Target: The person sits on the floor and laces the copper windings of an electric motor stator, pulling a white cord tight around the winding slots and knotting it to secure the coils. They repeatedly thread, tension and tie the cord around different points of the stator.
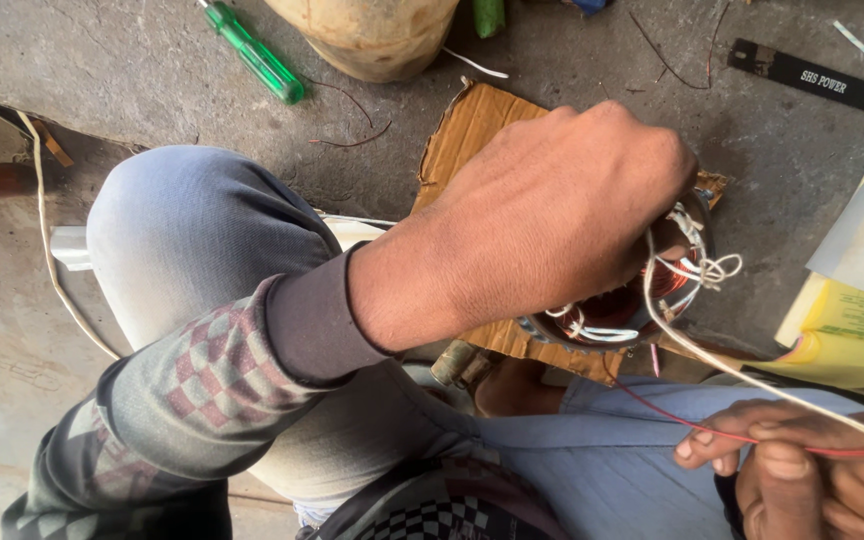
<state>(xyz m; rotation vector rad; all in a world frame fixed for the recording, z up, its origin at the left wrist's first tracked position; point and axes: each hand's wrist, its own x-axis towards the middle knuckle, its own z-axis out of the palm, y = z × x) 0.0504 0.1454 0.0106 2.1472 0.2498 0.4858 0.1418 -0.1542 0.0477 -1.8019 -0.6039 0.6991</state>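
Under the left hand [542,215] sits a round motor stator [642,290], its copper windings and white sleeved leads showing past the knuckles; the grip is closed down over the top rim, apparently to keep the piece from turning or sliding while the wires are drawn away. Below and to the right of that grip, the right hand [812,470] pinches a white wire [742,370] and a thin red wire [672,410] between thumb and fingers, both lines running taut from the windings down to the fingertips, which suggests they are held under tension so they stay straight and clear of the coil. Beneath the stator lies a torn piece of brown cardboard [467,135], likely there to keep the part off the rough floor. The person squats over the work, one knee in pale trousers just left of the holding hand, a checked sleeve on the forearm.

The surface is a grey concrete floor [132,70], worn and littered with bits of stray wire. Beyond the holding grip, well apart, lie a green-handled screwdriver [252,50] and the base of a tan sack or vessel [372,35]. To its right are a black and yellow tool handle [822,82] and a yellow packet with paper [852,320] near the stator
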